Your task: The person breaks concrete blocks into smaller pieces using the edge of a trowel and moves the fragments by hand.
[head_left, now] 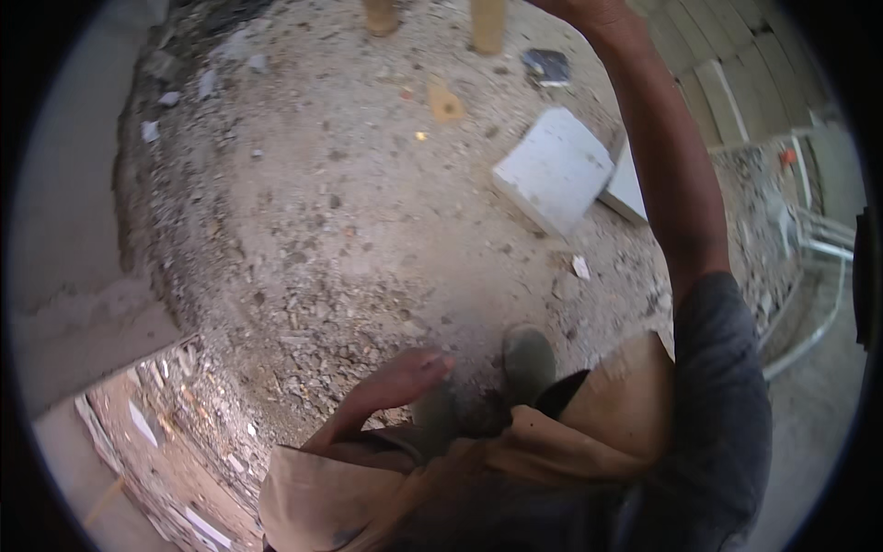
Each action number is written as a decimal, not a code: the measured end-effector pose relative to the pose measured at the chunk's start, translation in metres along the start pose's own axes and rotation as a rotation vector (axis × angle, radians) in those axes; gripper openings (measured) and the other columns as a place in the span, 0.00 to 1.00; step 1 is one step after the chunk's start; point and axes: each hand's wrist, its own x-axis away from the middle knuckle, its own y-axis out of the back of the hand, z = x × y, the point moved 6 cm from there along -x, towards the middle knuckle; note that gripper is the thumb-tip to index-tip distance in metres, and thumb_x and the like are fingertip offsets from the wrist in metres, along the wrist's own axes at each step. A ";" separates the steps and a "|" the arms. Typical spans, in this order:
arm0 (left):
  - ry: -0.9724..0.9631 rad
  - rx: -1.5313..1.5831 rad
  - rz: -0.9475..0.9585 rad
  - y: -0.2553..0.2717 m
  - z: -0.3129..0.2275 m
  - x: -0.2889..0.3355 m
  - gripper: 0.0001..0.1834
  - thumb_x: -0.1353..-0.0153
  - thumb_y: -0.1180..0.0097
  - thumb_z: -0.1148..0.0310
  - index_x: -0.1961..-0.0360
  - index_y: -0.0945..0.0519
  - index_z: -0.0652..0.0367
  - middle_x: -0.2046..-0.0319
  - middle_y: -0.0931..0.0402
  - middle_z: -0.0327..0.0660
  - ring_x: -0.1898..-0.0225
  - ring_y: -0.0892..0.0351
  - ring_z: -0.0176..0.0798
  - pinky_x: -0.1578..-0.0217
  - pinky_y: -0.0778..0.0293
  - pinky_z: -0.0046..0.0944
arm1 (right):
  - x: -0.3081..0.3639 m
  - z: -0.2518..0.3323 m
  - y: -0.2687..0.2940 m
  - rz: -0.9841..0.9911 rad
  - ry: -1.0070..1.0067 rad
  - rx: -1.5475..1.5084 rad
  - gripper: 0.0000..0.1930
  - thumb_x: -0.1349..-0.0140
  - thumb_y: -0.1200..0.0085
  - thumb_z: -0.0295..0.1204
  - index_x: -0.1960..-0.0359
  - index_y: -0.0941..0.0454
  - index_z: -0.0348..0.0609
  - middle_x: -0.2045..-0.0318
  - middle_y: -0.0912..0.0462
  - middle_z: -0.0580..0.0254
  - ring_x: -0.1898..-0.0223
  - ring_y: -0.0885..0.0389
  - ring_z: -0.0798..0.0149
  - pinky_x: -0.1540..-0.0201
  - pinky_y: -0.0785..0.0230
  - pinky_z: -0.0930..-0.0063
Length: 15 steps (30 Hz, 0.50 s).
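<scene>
The left hand (405,379) hangs low in front of the body, fingers loosely extended and together, palm empty, touching nothing; just beside it, to its right, stand the two dusty grey-green boots (527,361) on the ground. The right hand (598,11) is raised high, the bare forearm running up the picture to the top edge, where the hand is cut off by the rim, so whether it grips anything I cannot tell. Nearest that raised arm, on its left side, lies a pale grey flat square concrete slab (554,169), tilted with one corner toward the boots, and a second pale slab (627,189) shows partly behind the forearm, touching or just beside the first. The slabs lie ahead and to the right of the left hand, well apart from it; the right arm is the nearer one. Around them spreads the rubble-strewn dirt floor (349,221), with a small dark flat scrap (547,66) and two tan upright posts (487,23) farther off, and a wall of stacked grey blocks (727,83) at the right. No container is in view
</scene>
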 end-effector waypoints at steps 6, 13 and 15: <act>0.133 0.087 -0.082 0.006 0.001 0.005 0.21 0.33 0.55 0.53 0.70 0.26 0.61 0.80 0.33 0.34 0.77 0.36 0.27 0.74 0.36 0.32 | 0.264 -0.120 -0.002 1.034 -0.697 0.369 0.56 0.54 0.35 0.53 0.29 0.58 0.48 0.35 0.46 0.34 0.31 0.49 0.44 0.30 0.54 0.52; 0.094 0.048 -0.092 0.004 0.035 -0.008 0.21 0.32 0.54 0.52 0.71 0.27 0.59 0.81 0.35 0.30 0.78 0.38 0.25 0.77 0.39 0.30 | 0.447 -0.268 0.055 0.477 -1.430 0.064 0.52 0.50 0.44 0.59 0.33 0.49 0.31 0.36 0.43 0.32 0.33 0.43 0.45 0.34 0.46 0.63; 0.183 0.043 -0.130 0.009 0.041 -0.002 0.21 0.33 0.55 0.53 0.70 0.26 0.63 0.78 0.30 0.39 0.75 0.33 0.32 0.71 0.35 0.36 | 0.441 -0.253 0.034 0.487 -1.519 -0.085 0.48 0.49 0.45 0.59 0.36 0.42 0.32 0.37 0.39 0.35 0.37 0.38 0.47 0.37 0.42 0.64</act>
